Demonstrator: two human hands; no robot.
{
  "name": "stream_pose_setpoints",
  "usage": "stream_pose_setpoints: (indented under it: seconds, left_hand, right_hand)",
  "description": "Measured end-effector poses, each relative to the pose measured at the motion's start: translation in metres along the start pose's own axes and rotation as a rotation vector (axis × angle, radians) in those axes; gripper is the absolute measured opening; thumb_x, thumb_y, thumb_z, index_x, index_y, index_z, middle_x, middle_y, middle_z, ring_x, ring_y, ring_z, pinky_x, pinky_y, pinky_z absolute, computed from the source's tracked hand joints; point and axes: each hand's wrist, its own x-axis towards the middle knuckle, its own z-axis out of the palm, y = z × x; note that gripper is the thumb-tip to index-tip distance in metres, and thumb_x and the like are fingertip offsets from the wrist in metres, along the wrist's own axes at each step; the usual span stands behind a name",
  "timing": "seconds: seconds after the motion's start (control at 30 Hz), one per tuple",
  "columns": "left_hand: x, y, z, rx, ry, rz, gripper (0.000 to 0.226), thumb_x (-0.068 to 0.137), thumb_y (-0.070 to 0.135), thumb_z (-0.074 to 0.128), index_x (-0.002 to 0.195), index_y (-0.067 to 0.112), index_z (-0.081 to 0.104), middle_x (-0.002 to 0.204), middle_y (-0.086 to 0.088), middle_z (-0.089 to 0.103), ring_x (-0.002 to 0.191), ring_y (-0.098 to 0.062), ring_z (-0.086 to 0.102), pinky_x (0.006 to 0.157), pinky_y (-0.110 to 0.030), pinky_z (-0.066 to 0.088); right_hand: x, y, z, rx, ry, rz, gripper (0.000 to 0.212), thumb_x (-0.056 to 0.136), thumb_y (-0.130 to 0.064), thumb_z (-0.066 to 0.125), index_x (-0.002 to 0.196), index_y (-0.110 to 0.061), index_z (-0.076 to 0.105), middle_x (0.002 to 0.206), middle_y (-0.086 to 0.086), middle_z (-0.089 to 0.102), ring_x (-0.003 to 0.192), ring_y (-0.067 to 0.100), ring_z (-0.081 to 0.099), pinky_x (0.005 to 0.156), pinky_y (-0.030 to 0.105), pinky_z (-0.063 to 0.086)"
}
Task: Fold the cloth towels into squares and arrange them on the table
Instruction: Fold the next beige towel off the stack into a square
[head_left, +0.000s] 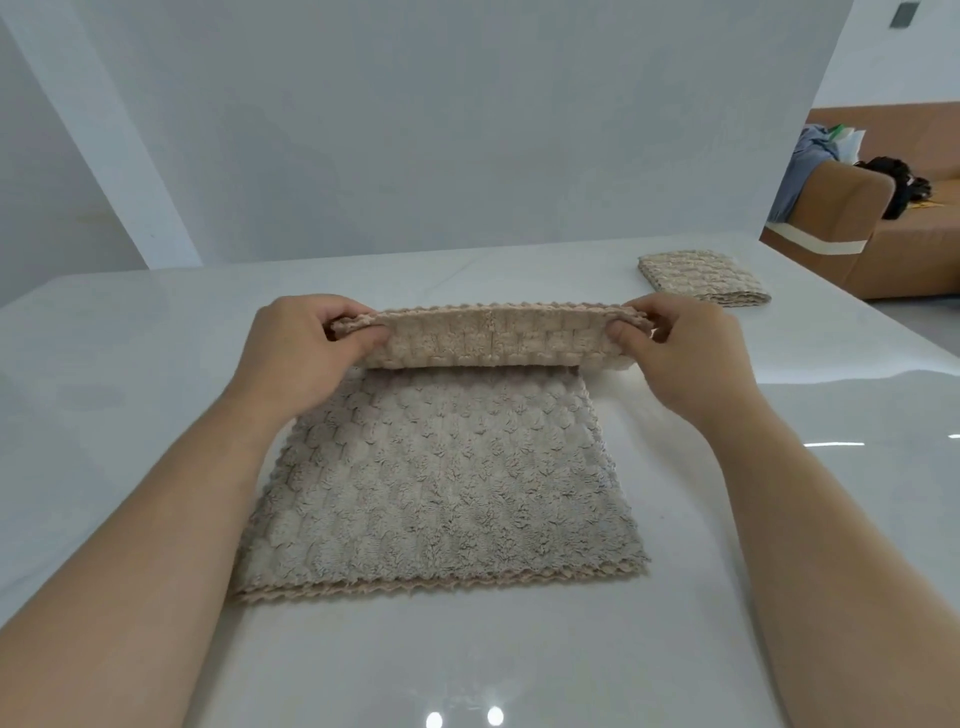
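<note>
The white glossy table (156, 364) fills most of my view, with two ceiling lights mirrored near its close edge. A plain white board (467, 130) stands upright along its far side. Past the board's right end is a brown sofa (909, 260) with a bluish cloth and something dark on it, perhaps a bag; it is too far off to tell.

The beige waffle-textured towel (441, 478) lies flat in front of me, in the middle of the table. Its zigzag-trimmed near edge is closest to me, and it looks already doubled, since two layers show along that edge. Its far end is lifted off the table and curled back toward me.

A second towel (701, 278), folded into a neat square, sits well apart on the far right of the table, near the board's corner.

My left hand (301, 353) pinches the raised end's left corner, thumb under and fingers curled over the top. My right hand (685, 353) pinches the right corner the same way. The cloth is stretched level between them.
</note>
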Motion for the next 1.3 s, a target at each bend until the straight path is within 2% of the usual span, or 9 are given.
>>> stream_pose_setpoints:
  seconds: [0.1,0.27,0.47,0.67,0.8,0.87,0.97,1.1,1.3]
  left_hand:
    - [0.002,-0.001,-0.002,-0.126,0.041,-0.006,0.011,0.085,0.032,0.08,0.084,0.04,0.072,0.081,0.006,0.075,0.07,-0.018,0.064,0.07,-0.031,0.05]
    - [0.003,-0.002,0.002,-0.278,0.085,-0.069,0.01,0.088,0.022,0.079,0.096,0.025,0.074,0.06,0.014,0.067,0.041,-0.011,0.057,0.051,-0.02,0.046]
    - [0.004,-0.003,0.003,-0.362,0.044,-0.102,0.017,0.089,0.008,0.075,0.091,0.025,0.073,0.062,0.004,0.071,0.051,-0.019,0.07,0.053,-0.031,0.043]
    - [0.003,0.001,0.002,-0.505,0.006,-0.156,0.014,0.091,0.002,0.071,0.096,0.015,0.071,0.086,-0.005,0.076,0.068,-0.024,0.077,0.053,-0.022,0.053]
    - [0.004,0.01,-0.002,-0.736,-0.051,-0.351,0.015,0.091,0.023,0.073,0.087,0.009,0.072,0.082,-0.007,0.072,0.075,-0.024,0.073,0.069,-0.035,0.062]
    - [0.007,0.01,-0.004,-0.758,-0.067,-0.469,0.029,0.091,0.038,0.072,0.085,0.01,0.072,0.073,-0.008,0.069,0.065,-0.017,0.066,0.059,-0.028,0.057]
    - [0.005,0.007,0.003,-0.674,-0.116,-0.528,0.018,0.085,0.024,0.078,0.083,0.009,0.069,0.072,-0.009,0.066,0.059,-0.017,0.059,0.046,-0.023,0.045]
    - [0.005,-0.008,0.016,-0.511,-0.128,-0.545,0.024,0.074,0.006,0.087,0.086,0.012,0.068,0.092,-0.01,0.073,0.088,-0.022,0.07,0.079,-0.033,0.055]
    - [0.01,-0.018,0.022,-0.44,-0.163,-0.633,0.037,0.078,0.036,0.086,0.087,0.017,0.057,0.122,-0.009,0.065,0.123,-0.025,0.055,0.114,-0.051,0.037]
  right_hand:
    - [0.0,-0.001,0.0,0.096,0.026,0.052,0.007,0.091,-0.033,0.073,0.088,-0.027,0.074,0.07,-0.015,0.062,0.064,0.003,0.054,0.059,0.02,0.037]
    - [0.0,-0.001,-0.001,0.243,0.009,0.089,0.008,0.096,-0.023,0.066,0.098,-0.025,0.074,0.067,-0.006,0.067,0.047,0.001,0.056,0.049,0.015,0.038]
    - [0.001,-0.001,0.0,0.385,0.011,0.19,0.003,0.093,-0.02,0.073,0.092,-0.021,0.07,0.078,0.003,0.075,0.057,0.023,0.071,0.053,0.031,0.049]
    - [-0.001,-0.006,-0.002,0.538,-0.049,0.237,0.005,0.096,-0.015,0.07,0.092,-0.015,0.066,0.097,0.015,0.075,0.07,0.029,0.077,0.067,0.042,0.061]
    - [-0.001,-0.015,-0.005,0.657,-0.126,0.38,0.014,0.099,-0.024,0.061,0.091,-0.012,0.062,0.095,0.017,0.072,0.078,0.037,0.076,0.076,0.05,0.062]
    - [0.001,-0.017,-0.006,0.703,-0.194,0.466,0.027,0.099,-0.034,0.052,0.083,-0.013,0.06,0.093,0.016,0.072,0.08,0.036,0.075,0.076,0.051,0.061]
    - [0.002,-0.015,-0.003,0.588,-0.206,0.542,0.032,0.1,-0.04,0.049,0.083,-0.015,0.06,0.092,0.013,0.078,0.073,0.026,0.065,0.066,0.039,0.052]
    - [-0.001,-0.006,0.007,0.41,-0.233,0.524,0.015,0.093,-0.028,0.072,0.095,-0.017,0.062,0.084,0.007,0.073,0.056,0.016,0.057,0.052,0.028,0.047]
    - [-0.006,0.003,0.018,0.232,-0.183,0.524,0.04,0.086,-0.039,0.076,0.112,-0.017,0.055,0.083,0.005,0.062,0.068,0.02,0.057,0.063,0.036,0.049]
